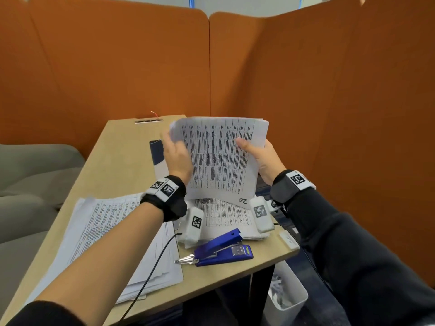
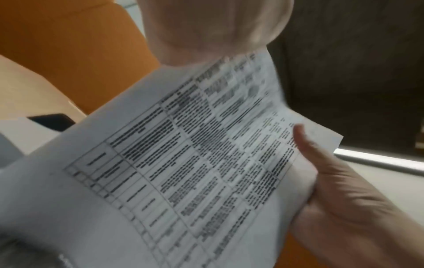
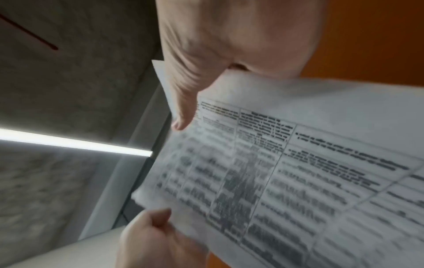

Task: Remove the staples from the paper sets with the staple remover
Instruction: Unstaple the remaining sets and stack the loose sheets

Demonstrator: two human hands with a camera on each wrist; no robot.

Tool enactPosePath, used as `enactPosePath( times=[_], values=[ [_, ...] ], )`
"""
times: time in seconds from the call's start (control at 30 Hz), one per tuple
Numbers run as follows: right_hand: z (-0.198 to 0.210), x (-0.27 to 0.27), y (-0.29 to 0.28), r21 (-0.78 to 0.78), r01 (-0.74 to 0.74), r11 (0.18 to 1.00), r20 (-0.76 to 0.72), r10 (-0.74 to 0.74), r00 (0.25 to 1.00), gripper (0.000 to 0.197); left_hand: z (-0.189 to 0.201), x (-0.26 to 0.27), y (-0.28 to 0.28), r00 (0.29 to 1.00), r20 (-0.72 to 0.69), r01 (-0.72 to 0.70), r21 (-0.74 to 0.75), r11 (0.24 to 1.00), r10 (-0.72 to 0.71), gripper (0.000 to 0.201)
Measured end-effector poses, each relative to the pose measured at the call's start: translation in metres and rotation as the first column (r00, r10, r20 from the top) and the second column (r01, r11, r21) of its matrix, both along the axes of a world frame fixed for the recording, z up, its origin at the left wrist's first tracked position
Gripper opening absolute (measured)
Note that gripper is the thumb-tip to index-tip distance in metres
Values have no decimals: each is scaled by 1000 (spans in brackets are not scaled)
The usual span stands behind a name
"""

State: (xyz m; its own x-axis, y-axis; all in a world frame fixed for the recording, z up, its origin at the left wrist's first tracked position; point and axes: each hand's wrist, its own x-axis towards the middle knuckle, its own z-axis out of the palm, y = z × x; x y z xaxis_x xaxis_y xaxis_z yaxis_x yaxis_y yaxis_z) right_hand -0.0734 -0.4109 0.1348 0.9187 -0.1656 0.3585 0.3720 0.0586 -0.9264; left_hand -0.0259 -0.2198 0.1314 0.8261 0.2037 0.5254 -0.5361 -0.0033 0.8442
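Observation:
I hold a printed paper set (image 1: 219,158) upright above the desk with both hands. My left hand (image 1: 173,140) pinches its left edge, blurred in the head view. My right hand (image 1: 247,144) grips its right edge, thumb on the printed face. In the left wrist view the paper set (image 2: 183,163) fills the frame, with the right hand's thumb (image 2: 305,141) on it. The right wrist view shows the paper set (image 3: 298,172) and the left hand (image 3: 156,234) at its corner. The blue staple remover (image 1: 221,251) lies on the desk near the front edge, untouched.
A fanned pile of papers (image 1: 113,234) covers the desk's left front. Another stack (image 1: 226,217) lies under the held set. A dark blue and white object (image 1: 157,154) lies behind. A white bin (image 1: 286,295) stands below the desk's right corner. Orange partitions (image 1: 329,90) enclose the desk.

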Motion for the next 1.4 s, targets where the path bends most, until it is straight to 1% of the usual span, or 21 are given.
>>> enactPosePath(
  times=[0.03,0.1,0.17,0.23,0.3,0.37,0.4,0.47,0.57,0.6,0.63,0.7,0.77,0.83,0.9,0.97,1.03,1.1,1.17,1.27,1.4],
  values=[
    [5,2,4,2,36,999,9,-36,999,39,5,0,-4,1000,-9,20,15,1000,-20,44],
    [14,5,9,10,107,994,40,-108,993,27,12,1,-11,1000,-15,-12,-2,1000,12,47],
    [20,7,10,19,118,993,76,-119,990,24,17,0,-13,996,-12,-84,-80,993,83,31],
    [19,4,6,-28,102,994,72,-100,992,25,15,-2,-9,993,-37,-119,-103,988,116,15],
    [9,2,0,-90,65,994,4,-65,998,32,8,-4,-4,993,-96,-73,-32,997,70,14],
    [1,0,-5,-99,38,994,-57,-44,997,36,2,-3,-1,989,-141,-32,44,999,38,15],
    [0,-1,-7,-97,35,995,-66,-41,997,36,3,-1,0,991,-125,-46,41,998,50,12],
    [3,-2,-8,-78,43,996,-40,-46,998,39,7,1,2,998,6,-70,-6,998,70,13],
    [15,-1,-10,-99,108,989,84,-100,991,49,12,9,3,961,272,-81,82,993,55,55],
    [20,-2,-10,-147,150,978,144,-129,981,55,12,11,3,945,323,-92,136,986,44,64],
    [24,-2,-10,-215,201,956,200,-158,967,56,12,13,4,932,360,-96,185,978,24,66],
    [31,-2,-11,-318,301,899,282,-214,935,37,10,16,5,919,394,-121,253,960,12,58],
    [34,-4,-10,-347,380,857,323,-271,907,15,9,20,10,920,390,-147,240,960,43,48],
    [33,-7,-9,-333,390,859,345,-274,898,10,10,20,12,917,395,-153,203,967,62,40],
    [32,-9,-11,-265,345,900,316,-257,913,11,13,17,13,925,371,-142,142,980,80,33],
    [28,-9,-16,-175,273,946,219,-233,948,21,10,20,13,977,203,-85,73,994,69,26],
    [18,-7,-20,-160,121,980,70,-111,991,37,3,26,13,1000,14,21,51,998,-22,32],
    [5,-5,-18,-192,-23,981,-76,9,997,41,-3,26,14,996,-59,78,149,986,-69,44],
    [0,-3,-12,-175,-15,984,-107,-4,994,36,-2,21,12,999,-12,37,184,982,-36,37],
    [17,-6,1,-121,110,987,-24,-114,993,27,12,13,7,992,116,-61,82,995,51,27],
    [30,-9,10,-79,175,981,57,-170,984,18,23,-8,0,966,233,-134,71,988,115,17]
  ],
)
